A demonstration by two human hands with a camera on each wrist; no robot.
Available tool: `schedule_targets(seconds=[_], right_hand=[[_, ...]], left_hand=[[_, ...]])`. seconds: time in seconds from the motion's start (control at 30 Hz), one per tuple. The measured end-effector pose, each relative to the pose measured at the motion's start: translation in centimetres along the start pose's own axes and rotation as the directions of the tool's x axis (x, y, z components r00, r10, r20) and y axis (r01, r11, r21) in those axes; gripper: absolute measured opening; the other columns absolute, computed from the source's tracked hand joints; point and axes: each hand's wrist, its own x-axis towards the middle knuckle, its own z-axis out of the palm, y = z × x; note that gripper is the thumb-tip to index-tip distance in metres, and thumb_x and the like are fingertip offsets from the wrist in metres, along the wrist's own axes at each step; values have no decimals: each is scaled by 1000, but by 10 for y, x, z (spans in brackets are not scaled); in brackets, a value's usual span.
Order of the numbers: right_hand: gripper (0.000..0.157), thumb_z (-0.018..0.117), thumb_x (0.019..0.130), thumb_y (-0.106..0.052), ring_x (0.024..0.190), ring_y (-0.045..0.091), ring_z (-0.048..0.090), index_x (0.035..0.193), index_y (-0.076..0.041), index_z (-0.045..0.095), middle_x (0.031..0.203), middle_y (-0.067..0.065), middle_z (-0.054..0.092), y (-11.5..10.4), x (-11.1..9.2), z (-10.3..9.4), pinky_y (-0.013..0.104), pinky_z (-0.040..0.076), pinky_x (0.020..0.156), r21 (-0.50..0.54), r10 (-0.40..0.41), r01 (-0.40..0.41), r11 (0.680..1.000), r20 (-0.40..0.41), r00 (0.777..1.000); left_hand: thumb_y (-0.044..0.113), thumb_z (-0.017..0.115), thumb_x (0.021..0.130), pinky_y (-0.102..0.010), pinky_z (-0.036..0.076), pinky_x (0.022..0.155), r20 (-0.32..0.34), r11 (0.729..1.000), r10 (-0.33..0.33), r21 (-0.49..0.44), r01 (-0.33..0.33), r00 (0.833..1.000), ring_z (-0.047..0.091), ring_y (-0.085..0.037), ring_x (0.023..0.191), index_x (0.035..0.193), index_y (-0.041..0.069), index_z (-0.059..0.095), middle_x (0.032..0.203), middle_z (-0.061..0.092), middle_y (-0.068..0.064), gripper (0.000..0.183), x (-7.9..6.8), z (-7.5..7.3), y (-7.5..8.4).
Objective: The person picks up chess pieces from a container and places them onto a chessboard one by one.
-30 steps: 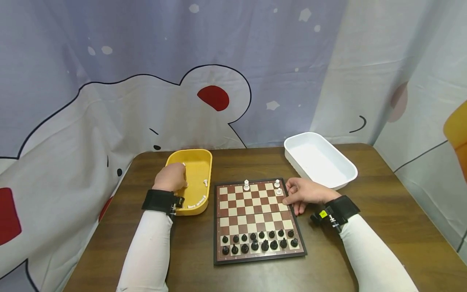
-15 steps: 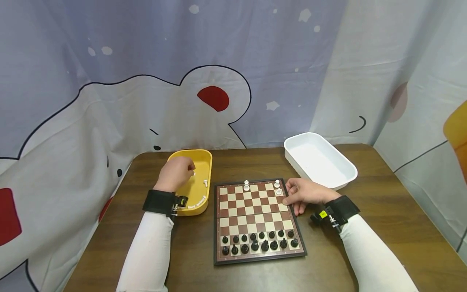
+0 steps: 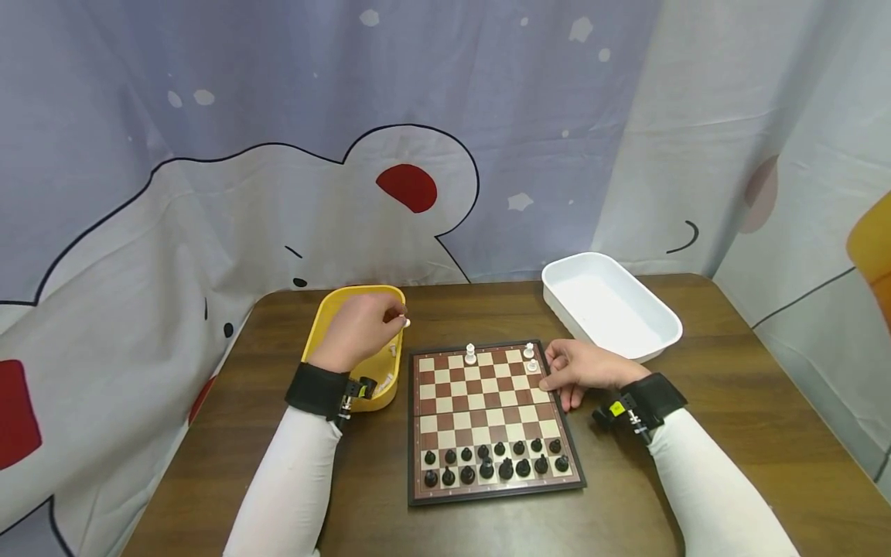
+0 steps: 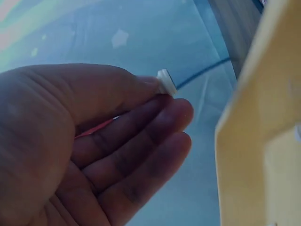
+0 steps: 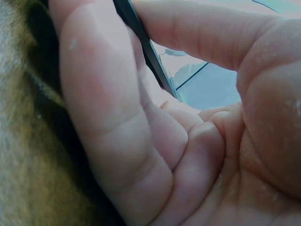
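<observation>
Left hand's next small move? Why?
Probably carry the white piece right, toward the chessboard's far rows. The left hand already pinches it by the yellow tray's right rim, the right hand grips the board's right edge, and only three other white pieces show on the far rows, while black pieces line the two near rows.

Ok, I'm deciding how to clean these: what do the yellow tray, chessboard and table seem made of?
Yellow tray: probably smooth plastic; even colour, rounded corners. Chessboard: likely smooth plastic; flat, printed-looking squares in a thin dark frame. Table: wood or laminate, low sheen; brown grain and soft reflections show, but don't settle which.
</observation>
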Motion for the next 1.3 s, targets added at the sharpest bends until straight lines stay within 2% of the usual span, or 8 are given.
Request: schedule_targets(seconds=[0.23,0.4,0.67,0.93,1.1,1.3], right_hand=[[51,86,97,-16,59,23,75,122,6,47,83,17,73,2,1,-1,34,62,54,12,9,-10,1000,9,1000],[49,85,98,-15,58,23,75,120,6,47,82,18,72,2,1,0,34,62,53,9,-7,7,1000,11,1000],[48,84,99,-16,58,23,75,119,5,47,81,17,72,2,1,0,34,62,53,7,-6,6,1000,13,1000],[51,85,98,-18,60,23,76,121,5,47,84,18,74,6,4,-2,34,62,54,5,6,-6,1000,7,1000],[52,86,97,-18,60,24,76,122,5,47,86,19,74,6,4,-3,34,62,54,-1,8,-8,1000,0,1000],[50,85,98,-16,60,24,75,123,6,47,85,19,74,4,2,-3,34,62,54,2,7,-7,1000,4,1000]], left_hand=[[9,79,102,-39,62,82,-29,988,150,-32,-151,988,69,-21,87,111,4,83,99,78,-5,11,2,8,23],[8,78,101,-36,61,79,-50,975,221,-18,-222,974,68,-18,85,107,6,83,98,78,-3,8,3,15,38],[10,77,103,-35,60,80,-10,965,262,-2,-262,965,68,-17,85,109,8,83,98,77,-2,9,5,26,55],[6,74,103,-33,58,80,7,942,334,26,-334,943,65,-15,84,106,10,82,97,74,0,9,9,42,69],[7,74,104,-33,59,81,56,939,342,17,-343,938,66,-15,85,109,9,82,99,76,-1,10,12,50,78],[9,73,106,-35,60,82,116,927,372,7,-375,921,69,-16,88,114,8,82,104,77,-3,11,13,59,86]])
